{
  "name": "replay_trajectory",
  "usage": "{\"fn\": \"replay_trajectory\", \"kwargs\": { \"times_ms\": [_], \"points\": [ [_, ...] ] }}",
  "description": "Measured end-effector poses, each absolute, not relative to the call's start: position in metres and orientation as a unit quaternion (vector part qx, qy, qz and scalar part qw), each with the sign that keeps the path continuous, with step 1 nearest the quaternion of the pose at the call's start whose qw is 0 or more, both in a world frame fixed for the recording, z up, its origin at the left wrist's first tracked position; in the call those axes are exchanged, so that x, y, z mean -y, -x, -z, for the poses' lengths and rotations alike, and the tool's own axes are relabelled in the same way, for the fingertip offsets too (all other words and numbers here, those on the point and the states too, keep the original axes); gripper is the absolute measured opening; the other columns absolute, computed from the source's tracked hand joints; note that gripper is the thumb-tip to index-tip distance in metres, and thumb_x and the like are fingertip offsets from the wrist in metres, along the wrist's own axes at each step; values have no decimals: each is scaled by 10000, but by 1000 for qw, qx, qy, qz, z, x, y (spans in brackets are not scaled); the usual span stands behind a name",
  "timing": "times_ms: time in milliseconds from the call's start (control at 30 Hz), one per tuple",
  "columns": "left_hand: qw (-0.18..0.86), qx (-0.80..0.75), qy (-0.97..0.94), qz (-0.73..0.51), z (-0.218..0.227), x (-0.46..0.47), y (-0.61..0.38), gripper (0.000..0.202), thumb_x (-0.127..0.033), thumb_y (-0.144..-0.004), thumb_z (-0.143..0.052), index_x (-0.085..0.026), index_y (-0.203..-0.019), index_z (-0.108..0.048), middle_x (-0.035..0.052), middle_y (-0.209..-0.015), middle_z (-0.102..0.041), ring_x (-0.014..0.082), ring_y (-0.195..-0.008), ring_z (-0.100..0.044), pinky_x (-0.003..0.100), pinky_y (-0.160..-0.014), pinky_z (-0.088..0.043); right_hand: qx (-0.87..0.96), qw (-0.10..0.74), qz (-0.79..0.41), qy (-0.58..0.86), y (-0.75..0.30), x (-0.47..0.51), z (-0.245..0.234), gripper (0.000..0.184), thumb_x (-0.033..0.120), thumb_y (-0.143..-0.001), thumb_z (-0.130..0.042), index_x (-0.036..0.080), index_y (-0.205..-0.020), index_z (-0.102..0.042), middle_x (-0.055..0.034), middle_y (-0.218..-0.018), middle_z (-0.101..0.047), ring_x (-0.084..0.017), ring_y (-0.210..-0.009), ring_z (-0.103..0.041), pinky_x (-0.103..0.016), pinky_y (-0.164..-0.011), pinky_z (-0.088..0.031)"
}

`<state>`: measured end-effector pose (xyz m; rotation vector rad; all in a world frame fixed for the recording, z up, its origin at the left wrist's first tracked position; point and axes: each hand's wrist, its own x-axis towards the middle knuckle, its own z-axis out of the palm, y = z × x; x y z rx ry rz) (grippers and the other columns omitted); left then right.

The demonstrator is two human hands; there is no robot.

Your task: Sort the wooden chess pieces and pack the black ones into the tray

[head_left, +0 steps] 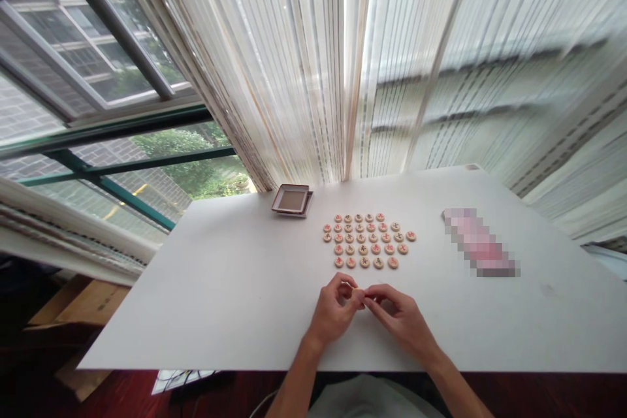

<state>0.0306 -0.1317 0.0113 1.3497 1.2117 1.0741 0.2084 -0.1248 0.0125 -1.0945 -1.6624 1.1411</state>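
My left hand (336,308) and my right hand (398,315) meet near the front of the white table (220,300). Thumbs and fingertips of both are pinched together on a small pale xiangqi piece (359,290), mostly hidden by the fingers, so its marking cannot be read. Just beyond them, round wooden xiangqi pieces (365,262) lie flat in several uneven rows, with red or black characters facing up. One piece (411,236) sticks out at the right end of a row.
An open shallow box (292,201) sits at the table's back edge, left of the pieces. A pixelated pinkish long object (480,241) lies to the right. String curtains (313,65) hang behind, beside an open window (98,65). Cardboard (93,300) stands left of the table.
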Motion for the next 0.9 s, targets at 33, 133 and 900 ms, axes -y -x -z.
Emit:
{"fn": "replay_trajectory", "kwargs": {
  "times_ms": [33,133,900],
  "points": [
    [493,-498,-557,-446,-12,132,-30,291,-447,-902,-640,-174,-966,-560,27,-716,-698,168,-703,-689,260,-675,-520,662,412,-452,433,-208,125,-12,178,385,-918,-629,228,-955,-703,-30,-881,-743,-185,-756,-677,-296,-713,-556],
    [498,-478,-550,-471,-16,132,-25,278,-431,-916,-628,-165,-975,-574,32,-729,-707,157,-688,-682,279,-704,-538,667,413,-446,431,-208,125,-11,159,378,-907,-645,222,-910,-678,-26,-856,-715,-185,-754,-662,-296,-707,-546],
    [523,-445,-464,-559,-34,98,11,253,-301,-841,-741,-162,-1022,-633,101,-1096,-736,214,-941,-732,321,-829,-587,678,409,-435,429,-209,126,-12,158,356,-953,-576,220,-943,-657,-36,-911,-698,-187,-818,-650,-287,-768,-523]
  ]
}}
